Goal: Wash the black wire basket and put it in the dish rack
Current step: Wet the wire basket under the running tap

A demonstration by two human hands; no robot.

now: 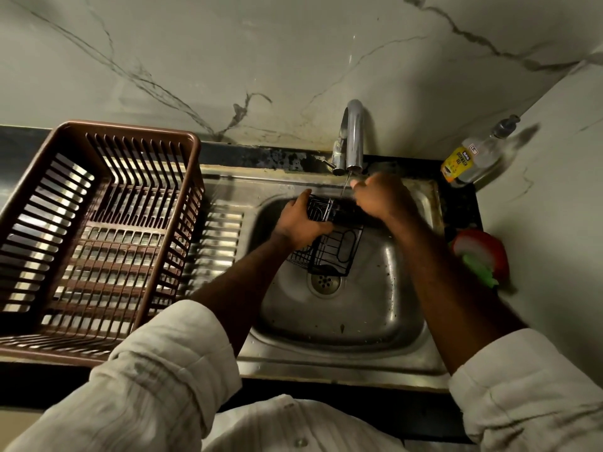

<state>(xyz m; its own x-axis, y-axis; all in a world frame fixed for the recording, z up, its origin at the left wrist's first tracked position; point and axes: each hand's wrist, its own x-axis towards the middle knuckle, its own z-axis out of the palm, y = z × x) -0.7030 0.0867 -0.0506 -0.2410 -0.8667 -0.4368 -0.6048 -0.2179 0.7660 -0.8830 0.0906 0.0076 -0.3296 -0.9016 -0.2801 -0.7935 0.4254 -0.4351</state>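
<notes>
The black wire basket [332, 249] hangs tilted over the steel sink [359, 324], just under the chrome tap [354, 138], from which a thin stream of water falls onto it. My left hand [301, 220] grips the basket's upper left edge. My right hand [380, 199] is at the basket's upper right end with fingers curled; its grip is hidden behind the hand. The brown plastic dish rack [94, 236] stands on the drainboard to the left, with nothing in it.
A dishwash gel pump bottle [473, 158] stands at the back right corner. Red and green scrubbers [483, 256] lie on the counter right of the sink. The drain [325, 282] sits below the basket. A marble wall rises behind.
</notes>
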